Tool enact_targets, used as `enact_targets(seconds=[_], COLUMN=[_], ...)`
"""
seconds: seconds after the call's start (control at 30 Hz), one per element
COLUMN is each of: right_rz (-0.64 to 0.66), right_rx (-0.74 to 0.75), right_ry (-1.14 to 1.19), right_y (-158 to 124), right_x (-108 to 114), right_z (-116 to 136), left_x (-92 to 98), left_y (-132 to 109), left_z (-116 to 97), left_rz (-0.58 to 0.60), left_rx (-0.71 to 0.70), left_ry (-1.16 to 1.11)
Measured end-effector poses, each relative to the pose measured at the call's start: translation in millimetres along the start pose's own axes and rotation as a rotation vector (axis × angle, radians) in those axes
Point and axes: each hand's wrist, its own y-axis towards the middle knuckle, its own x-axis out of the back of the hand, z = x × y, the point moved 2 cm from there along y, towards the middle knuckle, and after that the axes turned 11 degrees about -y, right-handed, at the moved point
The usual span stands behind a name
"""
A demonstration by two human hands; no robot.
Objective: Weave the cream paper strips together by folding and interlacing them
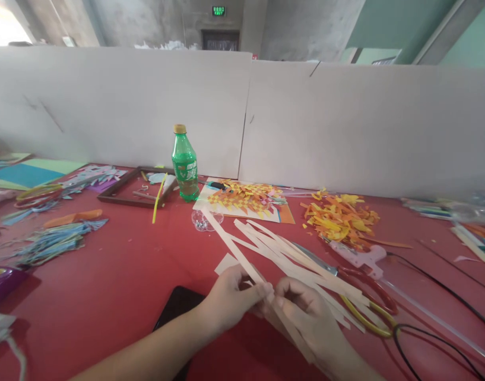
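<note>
My left hand [236, 293] pinches a long cream paper strip [234, 247] between thumb and fingers. Close beside it, my right hand [301, 304] is closed on the same strip, which slants from the upper left down past my palms. Fingertips of both hands nearly meet at the strip's middle. Just beyond them lies a loose pile of cream paper strips [274, 246]. Scissors [361, 286] with red and yellow handles rest partly under that pile. A black phone [179, 307] lies beneath my left forearm, partly hidden.
A green bottle [185, 169] stands near the white partition [119, 106]. Orange and yellow paper pieces [341, 217] are heaped at right, by a pink glue gun [363, 256] with a black cord. A brown frame [119, 193] and blue strips [60, 241] lie left on the red table [127, 275].
</note>
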Motion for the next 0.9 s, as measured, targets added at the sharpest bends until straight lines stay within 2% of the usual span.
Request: enact_targets(seconds=[0.1, 0.23, 0.33, 0.53, 0.6, 0.7, 0.77, 0.9], right_rz=[-0.057, -0.007, -0.015, -0.02, 0.009, 0.027, 0.033, 0.066], right_rx=[0.007, -0.023, 0.006, 0.057, 0.064, 0.05, 0.045, 0.078], right_ry=[-0.087, -0.126, -0.161, -0.09, -0.044, -0.018, -0.013, 0.025], right_y=[-1, 0, 2, 3, 3, 3, 2, 1], right_x=[2, 2, 2, 2, 0, -2, -3, -3], right_z=[1, -2, -1, -1, -2, -5, -7, -5], left_x=[3.5, 9.5, 13.1, 13.8, 14.1, 13.2, 11.0, 7.5], left_y=[0, 0, 0, -1, -3, -8, -10, -9], left_z=[-6, -13, -14, -7, -8, -10, -12, -11], left_rz=[-0.089, -0.207, -0.231, -0.118, -0.043, 0.138, 0.215, 0.071], left_rx=[-0.067, -0.126, -0.097, 0.111, 0.11, 0.05, 0.006, -0.003], left_ry=[-0.049, -0.104, -0.096, -0.06, -0.049, -0.049, -0.003, 0.068])
